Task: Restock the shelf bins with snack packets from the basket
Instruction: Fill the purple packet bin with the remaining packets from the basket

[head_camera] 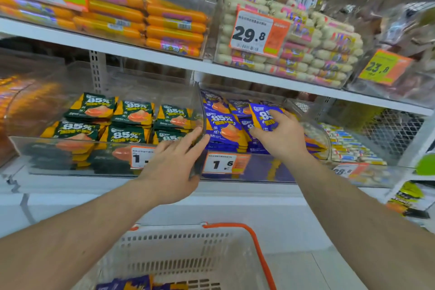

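Holding a blue snack packet point(264, 116) tight in its fingers, the right hand point(281, 135) is reaching into the blue bin point(308, 110). The left hand point(173, 163), fingers spread apart, is touching the divider. More packets are lying in the basket point(188, 259) below.

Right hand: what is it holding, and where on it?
The right hand grips a blue snack packet by its lower right edge, over the blue bin. The left hand holds no packet.

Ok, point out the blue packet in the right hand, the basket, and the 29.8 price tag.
blue packet point(261, 113): head view, upper front face.
basket point(179, 238): head view, white far wall.
29.8 tag point(250, 34): head view, on the digits.
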`<state>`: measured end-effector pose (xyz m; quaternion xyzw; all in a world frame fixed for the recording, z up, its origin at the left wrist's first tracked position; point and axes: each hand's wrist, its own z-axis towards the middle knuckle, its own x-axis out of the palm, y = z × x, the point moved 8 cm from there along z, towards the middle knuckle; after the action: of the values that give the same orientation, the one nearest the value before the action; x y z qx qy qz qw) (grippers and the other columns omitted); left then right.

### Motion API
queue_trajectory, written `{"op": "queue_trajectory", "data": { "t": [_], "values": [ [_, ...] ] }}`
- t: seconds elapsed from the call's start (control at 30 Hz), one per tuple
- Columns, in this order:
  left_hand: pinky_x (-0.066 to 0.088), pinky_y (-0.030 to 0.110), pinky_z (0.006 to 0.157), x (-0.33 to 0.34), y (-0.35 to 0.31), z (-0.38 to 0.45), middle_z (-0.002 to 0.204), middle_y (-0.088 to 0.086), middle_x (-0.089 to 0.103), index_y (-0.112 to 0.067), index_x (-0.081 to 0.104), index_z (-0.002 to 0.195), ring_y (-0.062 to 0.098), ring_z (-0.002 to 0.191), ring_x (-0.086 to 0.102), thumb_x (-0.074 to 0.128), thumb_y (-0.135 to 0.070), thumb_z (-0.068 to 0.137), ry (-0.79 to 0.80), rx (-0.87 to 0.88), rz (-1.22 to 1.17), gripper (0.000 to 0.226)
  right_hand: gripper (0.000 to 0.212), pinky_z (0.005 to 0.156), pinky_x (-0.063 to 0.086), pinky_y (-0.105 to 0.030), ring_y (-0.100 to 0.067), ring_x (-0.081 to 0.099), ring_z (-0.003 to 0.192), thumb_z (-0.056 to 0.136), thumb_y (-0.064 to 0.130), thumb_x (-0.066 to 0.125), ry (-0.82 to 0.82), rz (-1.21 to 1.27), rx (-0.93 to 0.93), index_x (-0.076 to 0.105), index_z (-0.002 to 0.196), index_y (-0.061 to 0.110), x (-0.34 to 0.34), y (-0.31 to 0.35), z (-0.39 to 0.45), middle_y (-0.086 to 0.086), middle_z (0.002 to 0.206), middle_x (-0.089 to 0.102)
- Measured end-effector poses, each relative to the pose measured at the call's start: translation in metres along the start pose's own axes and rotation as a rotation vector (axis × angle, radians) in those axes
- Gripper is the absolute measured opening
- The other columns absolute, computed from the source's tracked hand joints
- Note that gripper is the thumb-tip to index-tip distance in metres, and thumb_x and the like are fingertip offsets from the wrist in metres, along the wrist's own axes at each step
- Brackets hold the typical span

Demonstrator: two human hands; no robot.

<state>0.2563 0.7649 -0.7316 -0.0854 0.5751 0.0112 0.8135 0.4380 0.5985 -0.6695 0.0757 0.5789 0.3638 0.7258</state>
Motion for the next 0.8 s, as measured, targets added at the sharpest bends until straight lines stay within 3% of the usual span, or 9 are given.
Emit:
{"op": "queue_trajectory", "data": {
  "t": [0.17,0.27,0.37,0.57,0.67,0.73,0.8],
  "values": [
    [0.014,0.034,0.114,0.003,0.004,0.002,0.163,-0.013,-0.003,-0.029,0.002,0.156,0.014,0.141,0.029,0.053,-0.044,0.093,-0.041,-0.015,-0.055,0.082,0.072,0.112,0.035,-0.048,-0.03,0.035,0.141,0.08,0.057,0.067,0.094,-0.085,0.005,0.05,0.142,0.023,0.033,-0.014,0.028,-0.008,0.154,0.038],
    [0.012,0.029,0.114,0.002,0.006,0.002,0.163,-0.014,0.003,-0.029,0.002,0.156,0.009,0.143,0.023,0.052,-0.042,0.093,-0.035,-0.002,-0.046,0.081,0.054,0.112,0.034,-0.05,-0.029,0.027,0.146,0.094,0.05,0.052,0.109,-0.125,-0.024,0.051,0.141,0.023,0.048,-0.023,0.031,-0.011,0.149,0.045],
    [0.017,0.032,0.114,0.004,0.006,0.0,0.162,-0.009,0.016,-0.025,0.012,0.156,0.014,0.142,0.03,0.052,-0.042,0.089,-0.047,0.009,-0.069,0.08,0.047,0.107,0.039,-0.051,-0.032,0.032,0.141,0.099,0.041,0.046,0.11,-0.194,-0.056,0.049,0.143,0.024,0.051,-0.028,0.028,-0.012,0.141,0.053],
    [0.014,0.032,0.115,0.007,0.006,0.0,0.162,-0.007,0.016,-0.023,0.015,0.156,0.015,0.143,0.03,0.057,-0.039,0.086,-0.045,0.001,-0.102,0.083,0.046,0.106,0.04,-0.052,-0.034,0.038,0.137,0.101,0.038,0.045,0.12,-0.222,-0.063,0.046,0.145,0.026,0.048,-0.03,0.027,-0.008,0.152,0.041],
    [0.021,0.041,0.115,-0.007,-0.002,-0.008,0.157,0.003,0.033,-0.016,0.037,0.148,0.019,0.133,0.045,0.059,-0.03,0.081,-0.206,0.06,-0.045,0.073,0.044,0.108,0.037,-0.051,-0.034,0.034,0.14,0.101,0.036,0.043,0.11,-0.247,-0.053,0.047,0.144,0.026,0.043,-0.024,0.022,-0.01,0.155,0.036],
    [0.028,0.044,0.109,-0.016,-0.018,-0.022,0.143,0.006,0.05,-0.014,0.051,0.134,0.02,0.121,0.053,0.058,-0.026,0.073,-0.365,0.185,-0.018,0.062,0.04,0.106,0.038,-0.05,-0.037,0.039,0.135,0.099,0.028,0.046,-0.089,-0.223,-0.124,0.056,0.137,0.019,0.024,-0.011,0.008,-0.016,0.149,0.042],
    [0.035,0.04,0.098,-0.007,-0.036,-0.037,0.124,0.004,0.061,-0.013,0.058,0.122,0.022,0.107,0.058,0.059,-0.023,0.069,-0.354,0.321,-0.053,0.054,0.031,0.089,0.045,-0.048,-0.038,0.055,0.11,0.09,0.019,0.051,-0.446,-0.076,-0.415,0.069,0.112,0.008,-0.003,0.021,-0.032,-0.02,0.119,0.061]
  ]
}}
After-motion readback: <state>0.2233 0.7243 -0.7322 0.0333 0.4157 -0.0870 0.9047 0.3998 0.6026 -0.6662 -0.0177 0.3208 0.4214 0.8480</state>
